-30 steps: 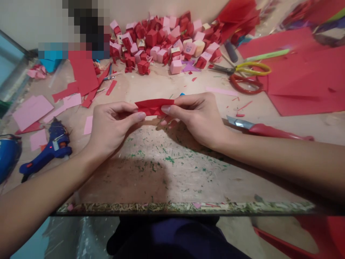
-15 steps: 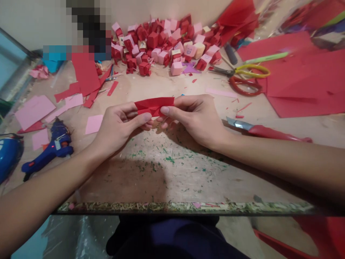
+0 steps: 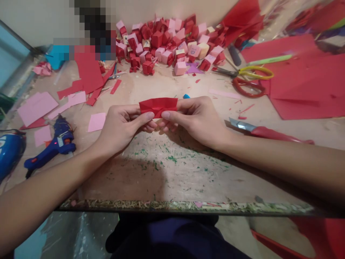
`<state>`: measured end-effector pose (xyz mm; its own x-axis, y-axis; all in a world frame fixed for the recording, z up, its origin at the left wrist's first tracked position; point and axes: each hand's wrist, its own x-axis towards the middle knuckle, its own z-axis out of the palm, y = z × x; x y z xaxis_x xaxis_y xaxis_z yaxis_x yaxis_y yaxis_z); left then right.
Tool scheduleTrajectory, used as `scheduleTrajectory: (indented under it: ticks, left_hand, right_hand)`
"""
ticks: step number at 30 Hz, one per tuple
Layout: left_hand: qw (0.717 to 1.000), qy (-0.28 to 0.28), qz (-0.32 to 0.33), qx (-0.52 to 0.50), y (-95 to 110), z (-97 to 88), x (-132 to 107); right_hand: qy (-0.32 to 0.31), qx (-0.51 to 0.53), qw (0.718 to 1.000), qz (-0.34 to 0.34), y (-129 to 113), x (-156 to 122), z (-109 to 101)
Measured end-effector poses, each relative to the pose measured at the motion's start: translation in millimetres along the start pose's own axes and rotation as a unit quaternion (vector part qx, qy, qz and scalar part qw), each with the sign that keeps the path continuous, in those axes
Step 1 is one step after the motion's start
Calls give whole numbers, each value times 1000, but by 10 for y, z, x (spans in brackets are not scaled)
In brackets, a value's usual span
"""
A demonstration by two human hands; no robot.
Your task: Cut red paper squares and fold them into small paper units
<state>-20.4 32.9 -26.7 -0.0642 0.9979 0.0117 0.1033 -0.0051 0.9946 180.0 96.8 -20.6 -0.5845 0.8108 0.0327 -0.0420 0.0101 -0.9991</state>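
In the head view, the left hand (image 3: 121, 124), left of the frame's centre, is closed to a narrow pinch on a folded red paper (image 3: 158, 105). Its thumb presses the lower edge of the piece, the index finger reaches behind the left end, and the other fingers curl loosely underneath. The right hand (image 3: 201, 122), just right of centre, pinches the same piece in much the same way: thumb on the near face at the lower edge, index finger behind the right end, remaining fingers curled below. The two thumb tips lie close together but apart. The paper sits near the middle of the frame, its long side running across, held above the tabletop (image 3: 215, 183); how its inner folds run is too small to tell.

Just above the right hand is a small blue piece (image 3: 186, 96). A pink paper square (image 3: 97, 122) lies just beside the left hand, with a blue glue gun (image 3: 60, 140) further towards the left edge. Right of centre, a red-handled cutter (image 3: 272, 133) lies above the right forearm. Red and pink paper blocks (image 3: 157, 39) are heaped at the top centre.
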Motion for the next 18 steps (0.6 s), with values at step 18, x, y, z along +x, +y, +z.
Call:
scheduleTrajectory:
  ticks: [18]
  left_hand:
    - [1000,-4,-2,2,-23,-1,9]
  right_hand:
    - [-34,-55,998,9,-12,2,-19]
